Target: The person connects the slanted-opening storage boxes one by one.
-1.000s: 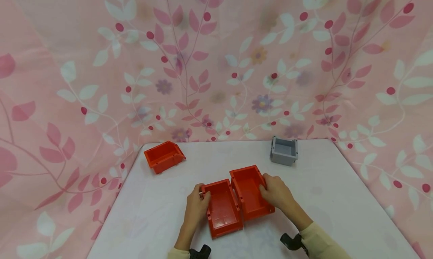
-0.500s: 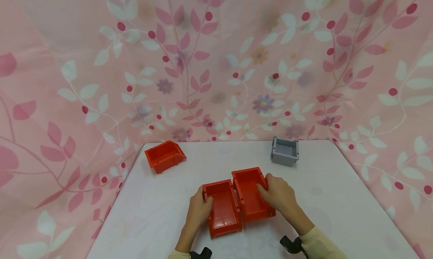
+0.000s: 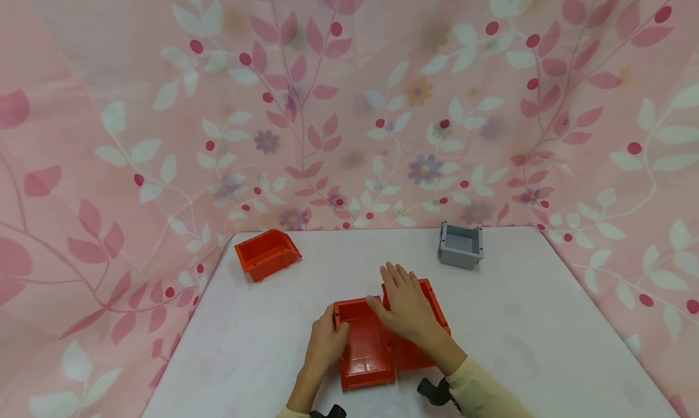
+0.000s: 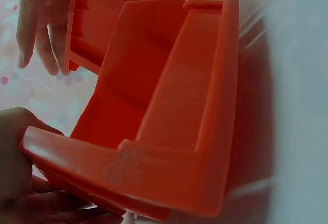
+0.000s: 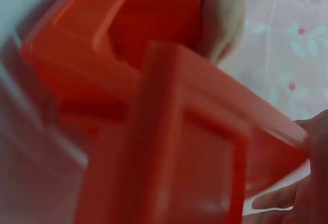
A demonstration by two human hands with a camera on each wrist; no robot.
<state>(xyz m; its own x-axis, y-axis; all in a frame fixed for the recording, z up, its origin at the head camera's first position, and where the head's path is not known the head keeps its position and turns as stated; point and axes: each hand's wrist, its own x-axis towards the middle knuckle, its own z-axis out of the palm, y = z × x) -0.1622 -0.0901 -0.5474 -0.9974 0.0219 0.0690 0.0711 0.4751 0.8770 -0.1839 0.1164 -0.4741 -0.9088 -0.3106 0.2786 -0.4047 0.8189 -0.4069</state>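
Two red plastic storage bins stand side by side near the front of the table in the head view. My left hand (image 3: 326, 345) grips the left wall of the left red bin (image 3: 364, 354), thumb over the rim. Over the right red bin (image 3: 413, 354) lies my right hand (image 3: 406, 306), its fingers straight and touching the bin, covering much of its inside. The left wrist view shows the left bin (image 4: 179, 80) close up with a sloped front lip. The right wrist view is blurred; the right bin (image 5: 205, 147) fills its middle, the right hand (image 5: 318, 172) at the edge.
An orange-red bin (image 3: 267, 255) sits at the table's back left, and a grey bin (image 3: 460, 246) at the back right. White cloth covers the table (image 3: 524, 345). A pink floral curtain (image 3: 349, 102) hangs behind it.
My right hand has let go of the right bin's right wall and moved left over it, fingers now straight. Both bins have shifted slightly toward me; the left hand keeps its grip.
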